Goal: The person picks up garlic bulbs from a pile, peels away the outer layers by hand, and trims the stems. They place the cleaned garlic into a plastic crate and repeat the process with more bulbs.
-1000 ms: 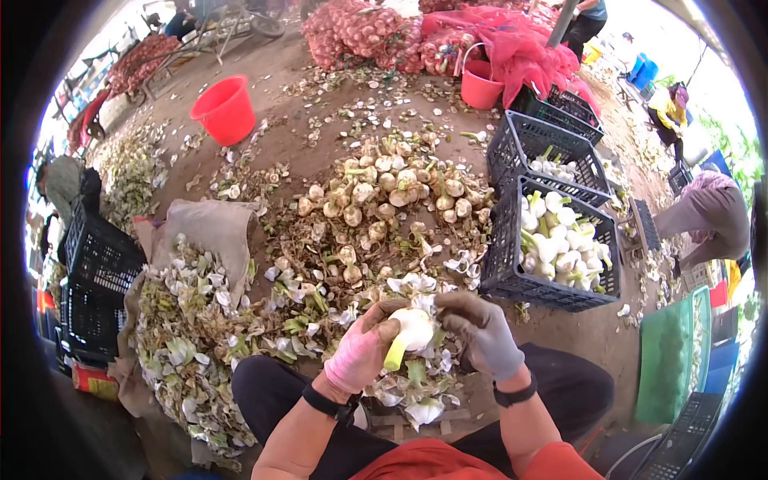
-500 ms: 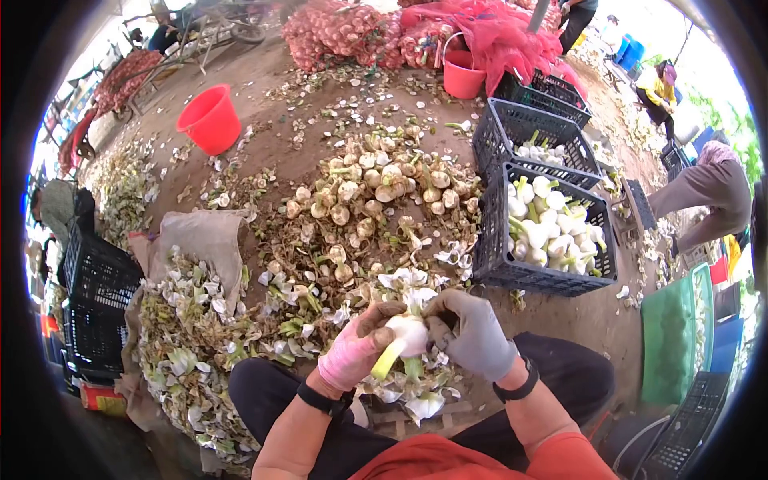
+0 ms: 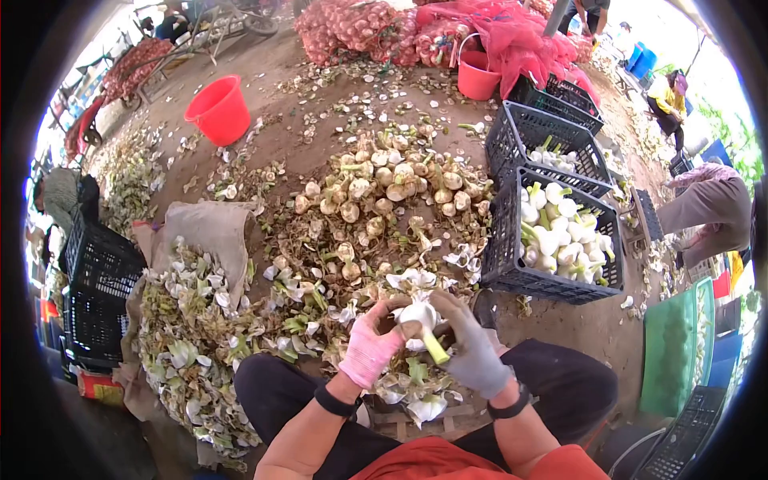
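Observation:
A peeled white garlic bulb (image 3: 418, 317) is between my two hands above my lap, its short green stem pointing down and to the right. My left hand (image 3: 376, 342), in a pink glove with dirty fingertips, grips the bulb from the left. On the other side my right hand (image 3: 470, 342), gloved in grey, closes its fingers around the bulb's right edge. Peeled skins (image 3: 424, 406) lie below the hands, between my legs. Ahead on the ground spreads a heap of unpeeled garlic (image 3: 392, 184).
At the right, a black crate (image 3: 552, 284) holds peeled garlic, with further crates behind it. A pile of skins (image 3: 200, 360) covers the ground at left beside a sack cloth (image 3: 210, 236). Red buckets (image 3: 220, 112) stand farther off. Another person (image 3: 708, 200) bends at far right.
The garlic bulb has turned in my hands, so its stem now points down-right instead of down-left. The whole view has shifted slightly.

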